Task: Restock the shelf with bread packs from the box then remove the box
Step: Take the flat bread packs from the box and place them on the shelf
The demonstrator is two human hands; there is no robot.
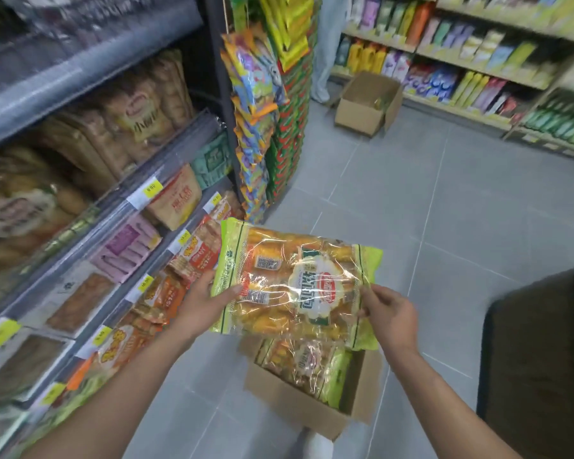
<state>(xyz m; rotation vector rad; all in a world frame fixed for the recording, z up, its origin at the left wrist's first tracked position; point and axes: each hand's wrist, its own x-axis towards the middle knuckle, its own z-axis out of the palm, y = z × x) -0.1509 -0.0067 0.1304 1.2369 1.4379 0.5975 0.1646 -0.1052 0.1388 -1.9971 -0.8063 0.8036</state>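
Observation:
I hold a bread pack [295, 283], clear plastic with green ends and golden rolls, flat in front of me above the floor. My left hand [203, 304] grips its left edge and my right hand [390, 314] pinches its right end. Directly below stands the open cardboard box [299, 405] on the grey floor, with another bread pack [307, 362] of the same kind lying inside. The shelf [120, 207] runs along my left, its tiers filled with bagged bread and snack packs behind yellow price tags.
Hanging snack bags [256, 104] cover the shelf's end post. A second open cardboard box [367, 104] sits on the floor by the far detergent shelves [478, 61], beside a person's legs [325, 54]. A dark bulky object [540, 359] fills the right edge. Grey floor tiles lie between.

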